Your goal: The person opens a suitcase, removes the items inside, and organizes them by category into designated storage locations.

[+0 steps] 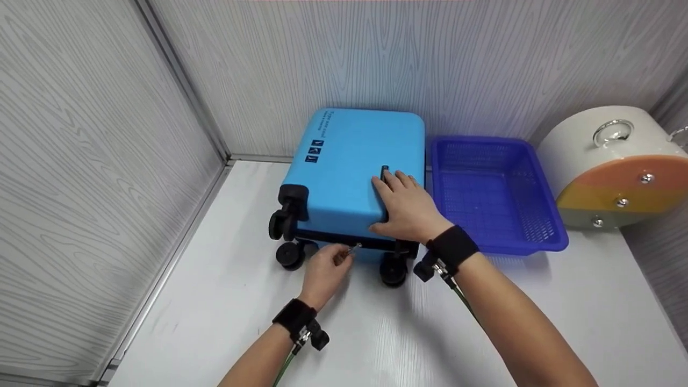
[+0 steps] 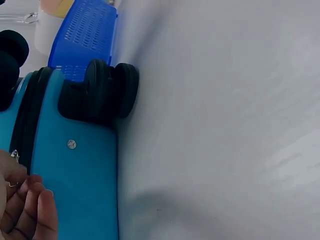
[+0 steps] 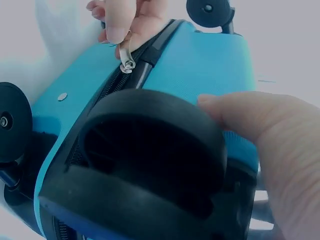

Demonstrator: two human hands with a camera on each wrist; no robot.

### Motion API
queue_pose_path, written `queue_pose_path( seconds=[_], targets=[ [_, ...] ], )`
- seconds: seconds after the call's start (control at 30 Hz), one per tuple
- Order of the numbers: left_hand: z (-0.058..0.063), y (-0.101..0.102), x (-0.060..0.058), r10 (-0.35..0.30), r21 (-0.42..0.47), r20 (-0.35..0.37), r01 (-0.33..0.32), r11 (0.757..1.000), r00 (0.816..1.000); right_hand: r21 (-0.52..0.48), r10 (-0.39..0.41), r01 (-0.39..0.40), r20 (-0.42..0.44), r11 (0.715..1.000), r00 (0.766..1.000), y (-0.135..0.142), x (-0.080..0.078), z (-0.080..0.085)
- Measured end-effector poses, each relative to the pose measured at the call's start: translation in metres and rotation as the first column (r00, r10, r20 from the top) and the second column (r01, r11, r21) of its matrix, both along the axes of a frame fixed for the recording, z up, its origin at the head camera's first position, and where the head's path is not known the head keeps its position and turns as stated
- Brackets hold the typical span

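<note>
Nearest us, a green cable [image 1: 286, 365] trails from the black wristband [image 1: 294, 317] on our left arm; a wide sweep of that arm could snag it on a caster.

Our left hand [image 1: 326, 274] pinches the metal zipper pull [image 3: 125, 52] between thumb and finger at the wheel end of the suitcase. The tab is small and smooth, so we judge that a hard tug could slip it from our fingertips. The zipper teeth [image 3: 112, 82] run along the seam between the two shells, with a dark strip close alongside; a pull angled off that line could jam the slider or bite the strip. The lower right caster wheel [image 1: 394, 270] stands near the seam's path, and our knuckles could knock it if we follow the zipper that way.

Our right hand [image 1: 407, 207] lies with fingers spread across the upper shell, thumb towards the wheel-end edge, gripping nothing. Too much weight there could strain the seam and stiffen the slider; too little could let the case skid or pivot on the smooth tabletop [image 1: 204, 301].

The blue hard-shell suitcase [image 1: 355, 140] lies on its broad side on the tabletop, wheels facing us. Just to its right sits the blue perforated plastic basket [image 1: 484, 140]; a sideways slip of the case could shove it into the white rounded box with coloured drawers [image 1: 618, 169] beyond.
</note>
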State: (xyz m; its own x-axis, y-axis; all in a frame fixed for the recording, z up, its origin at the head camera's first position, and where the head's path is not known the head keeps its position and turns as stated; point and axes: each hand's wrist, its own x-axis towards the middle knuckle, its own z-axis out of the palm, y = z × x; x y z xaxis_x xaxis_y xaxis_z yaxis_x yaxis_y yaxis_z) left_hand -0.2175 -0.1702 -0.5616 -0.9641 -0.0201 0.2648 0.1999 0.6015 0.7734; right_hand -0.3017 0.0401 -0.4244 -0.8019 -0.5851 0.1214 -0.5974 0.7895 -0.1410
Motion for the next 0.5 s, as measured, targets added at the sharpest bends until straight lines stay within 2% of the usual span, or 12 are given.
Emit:
queue_pose_path(
  seconds=[0.3, 0.5],
  targets=[
    [-0.003, -0.002, -0.002, 0.027, 0.082, 0.001, -0.027, 0.996, 1.000, 0.017, -0.010, 0.009, 0.032, 1.000, 0.999, -0.010, -0.003, -0.002],
    [-0.005, -0.012, 0.000, 0.039, 0.068, 0.032, -0.042, 0.997, 0.999, 0.030, 0.009, -0.009, 0.004, 1.000, 1.000, -0.006, -0.006, -0.004]
  ],
)
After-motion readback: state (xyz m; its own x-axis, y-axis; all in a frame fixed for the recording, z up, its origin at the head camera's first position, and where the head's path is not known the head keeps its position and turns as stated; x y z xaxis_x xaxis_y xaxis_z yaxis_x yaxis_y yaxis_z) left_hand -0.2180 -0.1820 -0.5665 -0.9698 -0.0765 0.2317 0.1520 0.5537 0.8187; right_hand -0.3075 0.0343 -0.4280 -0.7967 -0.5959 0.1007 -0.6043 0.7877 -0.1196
